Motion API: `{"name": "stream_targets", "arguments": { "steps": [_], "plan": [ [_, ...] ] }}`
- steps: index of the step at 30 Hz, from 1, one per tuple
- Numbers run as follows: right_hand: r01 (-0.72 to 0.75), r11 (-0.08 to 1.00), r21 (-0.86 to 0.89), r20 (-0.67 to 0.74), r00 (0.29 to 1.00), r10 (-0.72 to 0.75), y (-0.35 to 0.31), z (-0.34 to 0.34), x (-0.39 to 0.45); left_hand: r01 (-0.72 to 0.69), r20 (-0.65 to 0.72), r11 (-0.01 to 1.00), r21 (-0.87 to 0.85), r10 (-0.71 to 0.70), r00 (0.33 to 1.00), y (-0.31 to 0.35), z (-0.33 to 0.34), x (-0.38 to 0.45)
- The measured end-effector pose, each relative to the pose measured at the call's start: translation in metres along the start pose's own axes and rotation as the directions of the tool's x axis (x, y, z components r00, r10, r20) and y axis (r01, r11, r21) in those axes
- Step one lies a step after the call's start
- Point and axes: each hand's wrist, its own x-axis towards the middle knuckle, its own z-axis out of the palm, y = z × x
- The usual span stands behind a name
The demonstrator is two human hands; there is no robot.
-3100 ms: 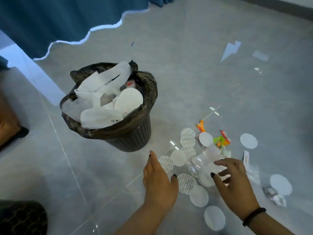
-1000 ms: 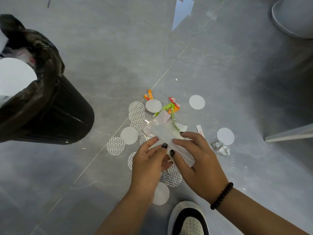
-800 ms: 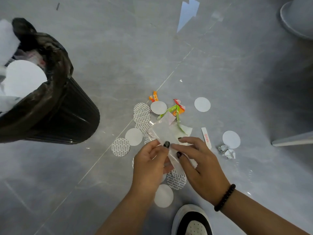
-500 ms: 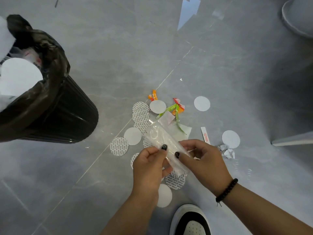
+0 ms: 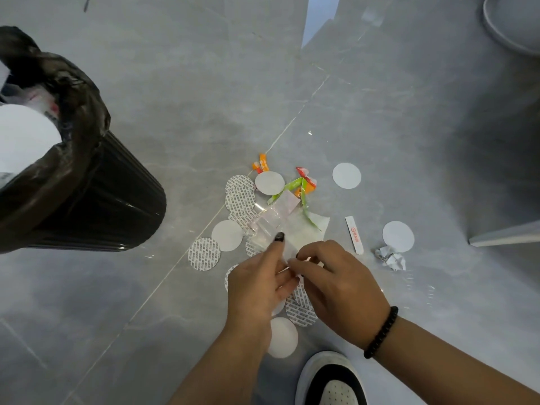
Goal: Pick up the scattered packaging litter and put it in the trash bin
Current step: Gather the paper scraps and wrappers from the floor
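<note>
A clear plastic wrapper (image 5: 267,228) is pinched between my left hand (image 5: 258,283) and my right hand (image 5: 339,283), just above a pile of litter on the grey floor. Several white round seals (image 5: 346,175) and printed seals (image 5: 204,254) lie around it, along with orange and green wrapper scraps (image 5: 302,185), a narrow white strip (image 5: 354,234) and a crumpled foil bit (image 5: 390,257). The black trash bin (image 5: 96,194), lined with a dark bag and stuffed with white paper, stands at the left, well apart from both hands.
My shoe (image 5: 331,381) is at the bottom edge, right below the hands. A grey round base (image 5: 511,27) sits at the top right and a pale furniture leg (image 5: 505,236) juts in from the right. Bare tile stretches between the bin and the litter.
Both hands came together over the pile and lifted the clear wrapper; over the last second they have drawn it in, fingers closing tighter around its near end.
</note>
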Motion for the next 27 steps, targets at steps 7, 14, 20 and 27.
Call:
{"name": "stream_targets", "arguments": {
  "steps": [7,14,20,27],
  "plan": [
    [-0.086,0.951,0.295,0.205,0.978,0.025,0.007,-0.003,0.002,-0.112,-0.136,0.981,0.159,0.134,0.982,0.009,-0.028,0.01],
    [-0.191,0.977,0.09,0.237,0.957,0.166,0.027,0.016,0.059,-0.169,-0.201,0.944,0.284,0.231,0.952,0.02,-0.051,0.005],
    [0.213,0.946,-0.243,0.518,0.853,-0.06,0.04,0.064,0.088,-0.289,-0.152,0.864,0.413,0.378,0.913,0.036,-0.066,-0.01],
    [0.272,0.887,-0.373,0.51,0.859,-0.049,0.026,0.062,0.103,-0.436,-0.078,0.765,0.474,0.53,0.844,0.064,-0.083,-0.023]
  ]
}}
